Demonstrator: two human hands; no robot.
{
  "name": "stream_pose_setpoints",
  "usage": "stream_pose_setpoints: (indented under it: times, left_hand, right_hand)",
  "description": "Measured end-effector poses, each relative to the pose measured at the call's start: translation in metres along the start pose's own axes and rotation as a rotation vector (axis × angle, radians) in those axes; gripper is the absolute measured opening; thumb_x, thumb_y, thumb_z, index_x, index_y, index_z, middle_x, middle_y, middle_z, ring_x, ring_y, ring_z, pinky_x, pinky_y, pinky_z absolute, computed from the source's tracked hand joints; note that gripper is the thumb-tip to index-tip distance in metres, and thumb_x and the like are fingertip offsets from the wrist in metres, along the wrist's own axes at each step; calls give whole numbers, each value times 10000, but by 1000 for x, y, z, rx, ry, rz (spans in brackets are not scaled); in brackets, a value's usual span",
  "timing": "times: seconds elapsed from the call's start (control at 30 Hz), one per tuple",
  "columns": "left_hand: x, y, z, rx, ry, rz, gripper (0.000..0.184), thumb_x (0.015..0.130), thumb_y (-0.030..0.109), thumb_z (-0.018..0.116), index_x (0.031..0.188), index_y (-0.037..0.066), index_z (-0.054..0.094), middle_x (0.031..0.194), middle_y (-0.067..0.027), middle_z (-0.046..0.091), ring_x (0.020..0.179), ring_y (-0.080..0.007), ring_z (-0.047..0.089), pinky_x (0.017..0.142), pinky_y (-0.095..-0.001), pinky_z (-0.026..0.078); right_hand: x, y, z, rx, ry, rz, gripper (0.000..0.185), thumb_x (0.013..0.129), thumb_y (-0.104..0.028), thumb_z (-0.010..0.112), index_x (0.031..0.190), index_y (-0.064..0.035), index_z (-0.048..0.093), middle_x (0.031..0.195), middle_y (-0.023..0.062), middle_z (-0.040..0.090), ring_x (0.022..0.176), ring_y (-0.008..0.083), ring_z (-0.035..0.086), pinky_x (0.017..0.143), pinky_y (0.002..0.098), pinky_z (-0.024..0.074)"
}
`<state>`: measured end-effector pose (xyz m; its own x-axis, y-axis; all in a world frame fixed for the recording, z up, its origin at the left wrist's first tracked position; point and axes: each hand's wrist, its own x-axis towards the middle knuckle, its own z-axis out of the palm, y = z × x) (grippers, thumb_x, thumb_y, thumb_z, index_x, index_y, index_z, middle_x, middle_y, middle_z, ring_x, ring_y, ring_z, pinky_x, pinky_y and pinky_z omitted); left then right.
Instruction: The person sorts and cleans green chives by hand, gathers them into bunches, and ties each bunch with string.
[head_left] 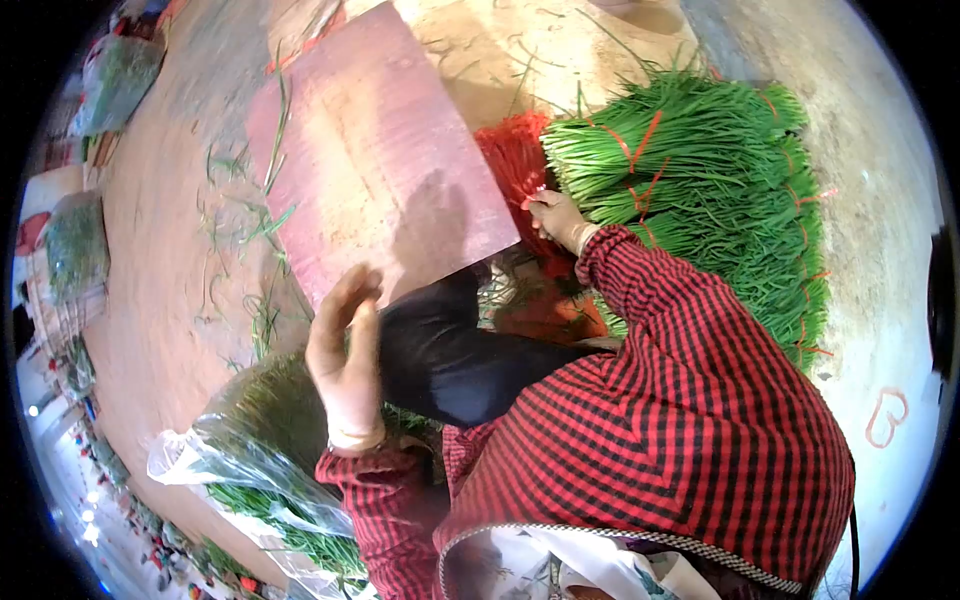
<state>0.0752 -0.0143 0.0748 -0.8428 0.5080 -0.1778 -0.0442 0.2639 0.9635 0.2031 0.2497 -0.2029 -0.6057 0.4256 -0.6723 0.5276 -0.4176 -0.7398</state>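
Here's the floor (pixel 160 300), running wide on your left, and you're low over it in your checked jacket (pixel 700 400). Over on the right sits the big pile of green stalks (pixel 710 195), bundles stacked close, bound with red bands (pixel 645 145). A stray sleeve could drag a bundle out of line, so watch that right elbow beside it.

Just left of the pile, the pink board (pixel 340 110) lies tilted, its near edge by your dark-trousered knee (pixel 450 350); a bump from that knee could shift it. Near left, there's the clear bag (pixel 245 440) with more greens inside, soft and easily crushed if your left arm leans down.

And the left hand (pixel 345 360)! Fingers loose and parted, nothing in them, up by the board's near-left corner. Between board and pile comes the bunch of red ties (pixel 515 155), and your right hand (pixel 558 222) has its fingers pinched on the near end. One strand or several? Too small to say for certain; a hard tug could tangle the lot. Last, a loose stalk (pixel 278 135) on the board's left edge, easily swept off by a careless brush.
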Motion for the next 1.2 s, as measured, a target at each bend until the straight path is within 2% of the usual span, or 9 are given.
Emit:
stream_pose_setpoints:
  times: [0.17,0.27,0.57,0.63,0.77,0.83,0.93,1.0,1.2]
  left_hand:
    - [40,1,107,612,-363,664,358,780,70,655,1134,40,619,1081,-134,653,1059,-332,600,935,-418,461]
    - [40,-43,144,818,-436,824,354,773,75,652,1125,44,630,1090,-163,640,1104,-358,569,984,-452,417]
    - [33,-59,150,990,-620,436,173,875,286,619,912,128,679,770,-128,659,763,-335,641,635,-447,481]
    - [32,-69,150,768,-639,185,257,949,318,575,953,97,705,677,-58,669,633,-207,652,587,-347,493]
    - [32,-66,145,728,-577,57,291,955,336,572,973,80,709,714,-69,685,665,-154,659,623,-302,497]
    - [35,-67,141,843,-539,143,280,925,381,579,1012,144,700,787,-150,676,761,-336,657,676,-404,501]
    - [37,-71,140,638,-579,-38,260,940,299,581,1038,89,699,817,-125,704,731,-278,671,674,-365,506]
    - [35,-60,144,-97,-628,-324,249,965,204,562,1016,-3,690,810,-43,710,775,-136,653,744,-269,502]
    - [39,16,96,-286,-227,108,251,998,151,477,1048,-13,660,980,-103,692,915,-173,638,911,-326,476]
  right_hand:
    - [-64,-34,-4,-616,-213,-722,193,872,-203,600,940,-31,654,801,151,664,631,321,618,628,400,523]
    - [-99,-57,-15,-657,-357,-736,205,843,-231,608,885,-34,647,812,188,635,789,361,629,749,402,504]
    - [-126,-78,-42,-708,-217,-721,190,831,-194,591,956,-74,668,924,124,676,871,279,656,754,356,512]
    - [-110,-68,-32,-763,-168,-753,203,823,-213,602,960,-82,673,924,116,681,871,300,655,750,368,515]
    - [-94,-56,-6,-736,-165,-718,280,797,-259,615,1026,-111,676,930,141,680,883,341,646,776,418,503]
    - [-91,-54,0,-826,-196,-672,284,802,-196,630,1060,-87,682,1003,143,684,933,316,651,790,382,511]
    - [-69,-35,-1,-874,-171,-641,311,814,-293,620,1010,-60,680,972,172,676,932,332,648,769,404,507]
    - [-61,-42,-6,-1047,-263,-419,377,827,-388,598,1001,-61,668,954,195,659,937,347,642,741,413,502]
    - [-12,35,-25,-970,-338,-255,358,831,-237,607,1133,-47,633,1095,213,653,1014,354,630,838,402,497]
